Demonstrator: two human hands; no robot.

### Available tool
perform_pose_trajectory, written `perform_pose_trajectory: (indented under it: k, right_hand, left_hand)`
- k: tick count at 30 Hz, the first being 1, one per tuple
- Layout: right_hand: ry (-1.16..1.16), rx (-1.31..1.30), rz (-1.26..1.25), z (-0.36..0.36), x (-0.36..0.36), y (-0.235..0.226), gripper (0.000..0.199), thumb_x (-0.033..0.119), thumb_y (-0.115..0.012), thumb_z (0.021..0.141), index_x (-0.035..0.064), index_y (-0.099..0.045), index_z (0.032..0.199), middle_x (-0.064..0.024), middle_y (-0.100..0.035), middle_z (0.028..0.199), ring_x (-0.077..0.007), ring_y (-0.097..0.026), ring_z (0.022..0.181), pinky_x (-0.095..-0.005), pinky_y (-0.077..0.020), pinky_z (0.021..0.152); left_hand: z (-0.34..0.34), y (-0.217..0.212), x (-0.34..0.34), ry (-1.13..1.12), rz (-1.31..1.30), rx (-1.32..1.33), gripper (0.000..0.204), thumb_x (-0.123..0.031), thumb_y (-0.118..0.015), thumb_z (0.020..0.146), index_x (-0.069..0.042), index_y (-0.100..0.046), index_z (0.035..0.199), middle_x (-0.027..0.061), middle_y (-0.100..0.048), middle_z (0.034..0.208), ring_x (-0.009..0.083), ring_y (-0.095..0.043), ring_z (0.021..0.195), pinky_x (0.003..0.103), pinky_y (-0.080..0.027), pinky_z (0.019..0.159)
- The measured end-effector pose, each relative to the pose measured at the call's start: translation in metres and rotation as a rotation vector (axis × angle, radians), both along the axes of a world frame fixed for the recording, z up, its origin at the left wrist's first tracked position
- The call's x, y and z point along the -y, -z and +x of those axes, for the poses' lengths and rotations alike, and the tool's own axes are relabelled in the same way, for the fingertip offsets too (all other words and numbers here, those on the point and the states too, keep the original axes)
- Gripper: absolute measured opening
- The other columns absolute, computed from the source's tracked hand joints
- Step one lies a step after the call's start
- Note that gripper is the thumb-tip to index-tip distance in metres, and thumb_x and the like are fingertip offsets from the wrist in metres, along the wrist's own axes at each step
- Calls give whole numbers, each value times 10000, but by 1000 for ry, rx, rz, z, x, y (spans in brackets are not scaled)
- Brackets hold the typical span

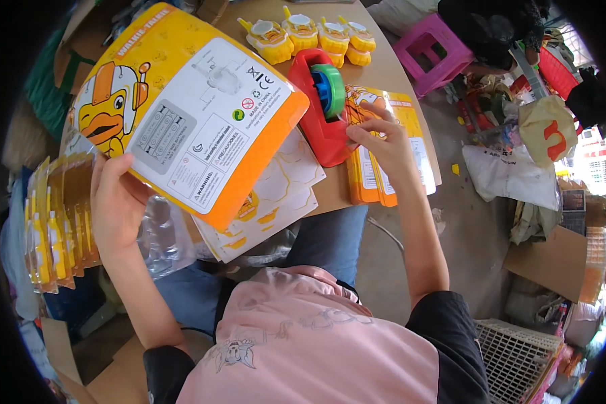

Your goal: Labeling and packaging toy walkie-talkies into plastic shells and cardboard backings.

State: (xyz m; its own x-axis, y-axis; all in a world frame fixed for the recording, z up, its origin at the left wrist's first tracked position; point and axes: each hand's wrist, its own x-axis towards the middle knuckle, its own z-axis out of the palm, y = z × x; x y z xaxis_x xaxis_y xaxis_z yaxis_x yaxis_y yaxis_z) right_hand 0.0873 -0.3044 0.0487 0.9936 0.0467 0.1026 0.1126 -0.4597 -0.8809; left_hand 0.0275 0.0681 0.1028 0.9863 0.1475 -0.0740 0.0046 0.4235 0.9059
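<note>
My left hand (118,205) grips the lower left edge of a large yellow and orange printed backing card (188,111) with a cartoon duck, tilted up in front of me. Beneath it, by my left wrist, shows a clear plastic blister shell (161,236); whether it is joined to the card I cannot tell. My right hand (387,141) is at the cutting end of a red tape dispenser (316,135). Its thumb and forefinger pinch together at the tape's end, the other fingers stretched out. A green-rimmed tape roll (328,91) sits in the dispenser.
Several yellow toy walkie-talkies (303,34) stand at the table's far side. More printed cards (400,161) lie under my right hand, and white printed sheets (262,202) near my lap. Packed yellow toys in clear blisters (57,229) stack at left. A pink stool (434,54) stands beyond the table.
</note>
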Motion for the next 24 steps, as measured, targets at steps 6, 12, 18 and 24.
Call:
perform_pose_trajectory:
  k: [6,12,18,24]
  right_hand:
    - [89,-60,124,-25,-1,-5,221,223,-718,744,20,-715,830,-143,-502,1272,-244,-518,1134,-375,-393,935]
    - [82,-26,-205,-32,3,8,203,154,-683,768,-26,-676,861,-144,-659,922,-234,-644,839,-315,-495,711]
    - [3,-31,135,-56,-28,-55,151,-8,-549,877,24,-647,987,-39,-629,693,-44,-493,454,-173,-355,395]
    - [-469,-305,501,-56,-126,-88,505,-18,-576,846,37,-343,1291,-114,-641,686,-65,-430,373,-185,-312,363]
  left_hand:
    - [-1,2,6,-40,30,-17,471,-104,-490,876,-71,-352,1325,96,-543,1203,192,-588,1028,332,-533,751]
    - [1,5,15,-43,54,44,467,-95,-483,879,-73,-345,1325,104,-547,1197,199,-593,1030,348,-550,737]
    - [-1,12,41,-96,-6,11,446,-102,-528,884,-101,-397,1310,80,-564,1164,203,-621,952,354,-559,708]
    - [-11,3,77,-66,25,-67,329,-180,-483,945,-104,-434,1261,57,-600,1068,147,-634,821,278,-532,621]
